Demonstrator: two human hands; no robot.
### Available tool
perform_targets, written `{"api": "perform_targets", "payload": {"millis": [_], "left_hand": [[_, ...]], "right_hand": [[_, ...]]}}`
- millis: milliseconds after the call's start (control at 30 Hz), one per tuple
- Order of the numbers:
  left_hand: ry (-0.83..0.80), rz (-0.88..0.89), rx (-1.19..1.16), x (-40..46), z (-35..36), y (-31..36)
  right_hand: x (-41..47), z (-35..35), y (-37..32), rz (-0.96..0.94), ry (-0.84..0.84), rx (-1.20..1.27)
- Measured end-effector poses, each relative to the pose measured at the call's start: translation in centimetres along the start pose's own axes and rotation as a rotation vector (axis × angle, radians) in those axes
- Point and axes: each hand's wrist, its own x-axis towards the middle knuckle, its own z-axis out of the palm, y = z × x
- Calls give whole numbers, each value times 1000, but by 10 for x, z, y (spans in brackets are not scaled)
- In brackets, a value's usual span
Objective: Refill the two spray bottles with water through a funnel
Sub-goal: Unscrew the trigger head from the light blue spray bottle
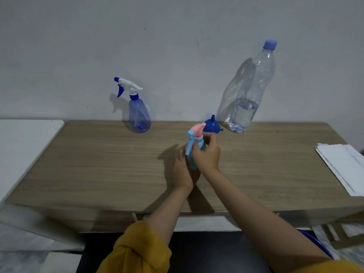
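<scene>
- At mid-table, the left hand (182, 170) grips the small spray bottle (194, 146); the right hand (206, 154) pinches its collar.
- Funnel (211, 126) unused, both bottles unfilled.

Your view is dim and soft, with a bluish cast. Shadows of the hands (197, 160) fall left across the desk (98, 164), so light comes from their right. Desk edges bow and blur near the corners.
</scene>
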Motion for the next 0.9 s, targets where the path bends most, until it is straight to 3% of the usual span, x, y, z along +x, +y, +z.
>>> {"api": "perform_targets", "payload": {"millis": [167,633,900], "left_hand": [[33,103,-44,-3,0,1],[-72,103,-38,5,-4,-4],[-41,110,-79,5,-6,-2]], "right_hand": [[-1,-9,2,-73,-129,-79],[23,-41,-22,14,-477,-129],[32,-45,-45,-37,-470,-44]]}}
